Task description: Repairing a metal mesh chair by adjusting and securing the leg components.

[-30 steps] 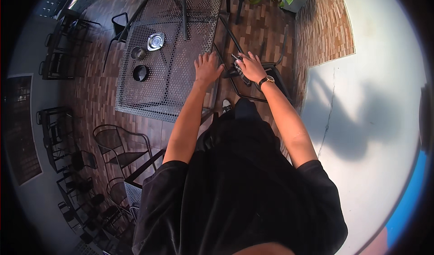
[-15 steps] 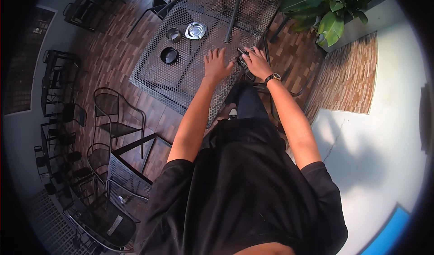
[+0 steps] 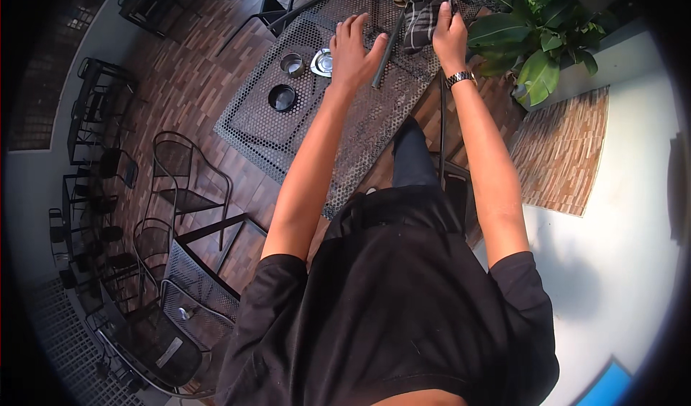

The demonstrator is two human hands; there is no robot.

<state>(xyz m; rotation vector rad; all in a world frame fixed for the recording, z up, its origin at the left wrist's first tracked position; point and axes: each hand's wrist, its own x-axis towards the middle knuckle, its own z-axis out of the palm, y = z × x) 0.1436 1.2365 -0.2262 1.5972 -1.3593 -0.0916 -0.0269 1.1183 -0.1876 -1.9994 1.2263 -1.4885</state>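
Observation:
My right hand point(image 3: 450, 37), with a watch on the wrist, is closed at the far right part of the mesh table. Bunched in it is a dark checked cloth point(image 3: 420, 26), next to the metal legs of an upturned chair point(image 3: 389, 50) resting on the table. A thin grey edge shows above my thumb; what it belongs to is unclear. My left hand point(image 3: 353, 52) hovers over the table with fingers apart, holding nothing. Beside it sit a silver ashtray point(image 3: 322, 63), a dark round bowl point(image 3: 283, 98) and a smaller grey cup-like bowl point(image 3: 292, 64).
The black mesh table point(image 3: 245, 114) stands before me on a wood-patterned floor point(image 3: 183, 96). A leafy plant point(image 3: 536, 39) grows by the white wall point(image 3: 633, 168) at right. Metal armchairs point(image 3: 188, 172) and another mesh table point(image 3: 198, 276) stand at left.
My right hand has moved away from me to the far part of the table, and the checked cloth now shows plainly in it. My left hand has moved slightly farther out, near the silver ashtray.

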